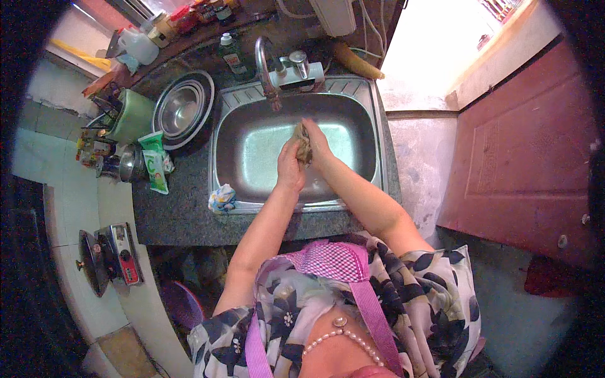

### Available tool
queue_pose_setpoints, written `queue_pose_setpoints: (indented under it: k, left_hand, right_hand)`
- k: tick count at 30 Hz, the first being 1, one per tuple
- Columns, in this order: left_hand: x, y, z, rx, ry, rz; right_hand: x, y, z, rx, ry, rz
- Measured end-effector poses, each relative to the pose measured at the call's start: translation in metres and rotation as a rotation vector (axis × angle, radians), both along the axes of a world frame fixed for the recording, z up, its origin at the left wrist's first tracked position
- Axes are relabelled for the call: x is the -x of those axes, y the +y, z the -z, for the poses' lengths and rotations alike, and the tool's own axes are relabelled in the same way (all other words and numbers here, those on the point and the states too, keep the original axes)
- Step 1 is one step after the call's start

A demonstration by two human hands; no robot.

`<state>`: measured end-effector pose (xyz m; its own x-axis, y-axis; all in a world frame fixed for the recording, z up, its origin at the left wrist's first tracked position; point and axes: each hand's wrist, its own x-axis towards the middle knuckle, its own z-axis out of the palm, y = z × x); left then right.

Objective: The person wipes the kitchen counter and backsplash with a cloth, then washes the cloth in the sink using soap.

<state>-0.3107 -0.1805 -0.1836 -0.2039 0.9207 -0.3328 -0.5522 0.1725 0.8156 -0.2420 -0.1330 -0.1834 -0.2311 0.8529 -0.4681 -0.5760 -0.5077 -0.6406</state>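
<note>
Between my two hands, over the basin of a stainless steel sink [222,141], is a crumpled brownish cloth [303,146]. My left hand [289,165] grips it from the left side. My right hand [317,139] presses against it from the right, fingers pointing towards the tap. The curved metal tap [261,61] stands behind the basin, its spout end above the back of the sink and left of my hands. A crumpled white, blue and yellow cloth [222,198] lies on the sink's front left corner.
Nested metal bowls [182,108] stand left of the sink, near a green packet [155,163] and a green container [132,115]. A pump bottle [232,56] is behind the sink, left of the tap. A red door [524,151] is at the right. A small stove [120,255] is at lower left.
</note>
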Motion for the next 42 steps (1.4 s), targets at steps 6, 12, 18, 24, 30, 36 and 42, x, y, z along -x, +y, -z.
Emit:
queue_pose_setpoints:
  k: [6,12,18,24,30,36,42]
  left_hand:
    - [0.032,0.004,-0.022,0.129,-0.426,0.058]
    - [-0.003,-0.001,-0.02,0.029,-0.182,0.199]
    - [0.061,0.02,0.006,-0.111,-0.399,0.321]
    - [0.002,0.007,-0.028,-0.042,-0.136,0.194]
    - [0.042,0.011,-0.004,0.028,-0.304,0.159]
    - [0.013,0.008,-0.012,0.095,-0.164,0.233]
    - [0.07,0.018,-0.007,0.122,-0.053,0.166]
  right_hand:
    - [0.023,-0.065,0.01,-0.628,-0.685,-0.15]
    - [-0.001,0.022,0.041,-0.014,0.0,0.04]
    - [0.035,-0.065,-0.001,-0.889,-0.736,-0.108]
    - [0.001,0.015,0.02,0.023,-0.004,-0.012]
    - [0.042,-0.059,0.029,-0.67,-0.857,0.156]
    - [-0.015,0.029,0.049,0.041,-0.001,-0.139]
    - [-0.067,0.061,0.029,-0.099,-0.391,-0.299]
